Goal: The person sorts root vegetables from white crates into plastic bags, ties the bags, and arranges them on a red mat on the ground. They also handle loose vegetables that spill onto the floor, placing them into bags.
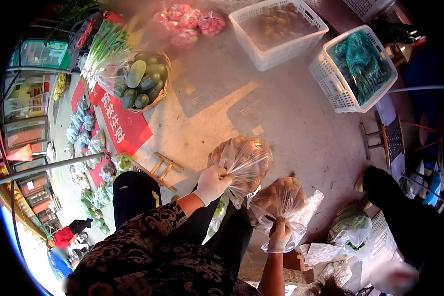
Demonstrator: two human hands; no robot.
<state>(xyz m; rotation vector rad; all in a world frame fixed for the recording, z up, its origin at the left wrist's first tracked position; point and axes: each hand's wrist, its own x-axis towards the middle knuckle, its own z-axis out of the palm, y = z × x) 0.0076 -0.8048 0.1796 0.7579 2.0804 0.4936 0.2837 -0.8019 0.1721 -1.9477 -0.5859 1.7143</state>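
My left hand (pixel 212 185), in a white glove, grips the gathered neck of a clear plastic bag (pixel 246 155) filled with brown, roundish produce, perhaps potatoes. To its right, my right hand (pixel 280 234), also in a pale glove, is closed on the neck of a second clear plastic bag (pixel 281 196) with similar brown contents. Both bags hang over the concrete floor in front of my knees, close beside each other. The loose end of the right bag spreads out past my fingers. What exactly the bags hold is hard to tell through the plastic.
A white plastic crate (pixel 262 59) holds brown produce; another crate (pixel 335 85) holds green mesh. A wicker basket (pixel 166 79) of winter melons stands by leeks (pixel 109 44) and a red banner (pixel 133 129). Wooden stools (pixel 166 168) flank the floor. Another person's dark-clothed leg (pixel 396 196) is at right.
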